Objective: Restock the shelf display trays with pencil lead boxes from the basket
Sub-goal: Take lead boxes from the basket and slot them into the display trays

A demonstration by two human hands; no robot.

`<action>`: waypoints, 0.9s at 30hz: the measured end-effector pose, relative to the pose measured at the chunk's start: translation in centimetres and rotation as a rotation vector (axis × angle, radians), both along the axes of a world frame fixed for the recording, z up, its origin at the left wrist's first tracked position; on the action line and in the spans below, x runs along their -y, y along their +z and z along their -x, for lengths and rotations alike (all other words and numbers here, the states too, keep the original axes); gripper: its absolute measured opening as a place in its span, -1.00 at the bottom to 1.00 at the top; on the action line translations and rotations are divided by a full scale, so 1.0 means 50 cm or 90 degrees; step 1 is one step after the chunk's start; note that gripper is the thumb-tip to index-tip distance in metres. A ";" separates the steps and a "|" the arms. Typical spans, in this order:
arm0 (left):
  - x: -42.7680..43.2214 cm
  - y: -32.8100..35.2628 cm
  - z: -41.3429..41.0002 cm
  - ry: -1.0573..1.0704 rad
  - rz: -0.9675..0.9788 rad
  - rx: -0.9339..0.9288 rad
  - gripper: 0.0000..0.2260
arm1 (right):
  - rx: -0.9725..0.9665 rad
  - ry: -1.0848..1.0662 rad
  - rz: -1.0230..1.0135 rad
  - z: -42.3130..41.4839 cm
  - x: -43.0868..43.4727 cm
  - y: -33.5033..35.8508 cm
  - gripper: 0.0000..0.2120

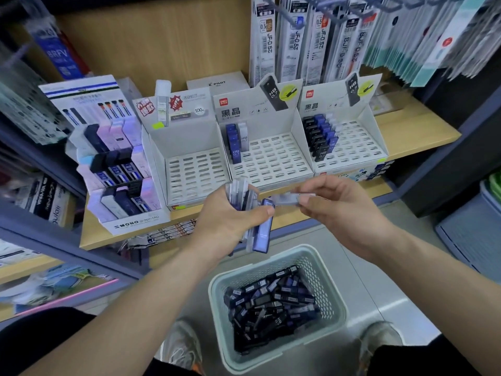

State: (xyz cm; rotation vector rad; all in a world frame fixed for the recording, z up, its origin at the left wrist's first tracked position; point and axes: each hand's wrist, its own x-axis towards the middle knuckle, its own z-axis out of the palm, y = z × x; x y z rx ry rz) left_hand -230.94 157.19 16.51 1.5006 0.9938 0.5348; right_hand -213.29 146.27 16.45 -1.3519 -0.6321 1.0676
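Head view | right hand (334, 206) grip is pinching one clear lead box (294, 198) above the basket (334, 299) | left hand (230, 217) grip is clamping a bundle of boxes (264, 229), also above the basket | judgement: it is heading for the display tray (273, 161) beyond the basket, and should be going upright into a free slot beside matching boxes.
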 end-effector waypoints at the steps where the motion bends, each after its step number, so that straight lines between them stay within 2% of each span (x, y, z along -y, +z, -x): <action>1: 0.000 -0.002 -0.001 -0.002 0.002 0.001 -0.72 | 0.001 0.006 0.002 -0.003 -0.001 0.001 -0.84; 4: -0.002 -0.005 0.000 0.000 0.002 -0.002 -0.73 | 0.000 -0.017 0.006 -0.009 -0.004 0.008 -0.64; 6: -0.003 -0.004 0.001 0.001 0.000 -0.001 -0.74 | -0.018 -0.046 -0.003 -0.011 -0.003 0.012 -0.61; 15: 0.001 0.014 0.005 0.020 -0.003 -0.006 -0.77 | 0.014 -0.103 -0.032 -0.010 0.008 0.029 -0.64; 17: 0.001 0.018 0.005 0.023 -0.011 -0.012 -0.76 | 0.037 -0.129 -0.032 -0.013 0.008 0.031 -0.72; 22: -0.006 0.023 0.005 0.044 -0.016 0.002 -0.70 | 0.114 -0.157 -0.052 -0.030 0.010 0.054 -0.86; 27: -0.002 0.047 -0.017 0.024 -0.039 0.009 -0.71 | 0.246 -0.175 0.027 -0.082 0.009 0.082 -0.89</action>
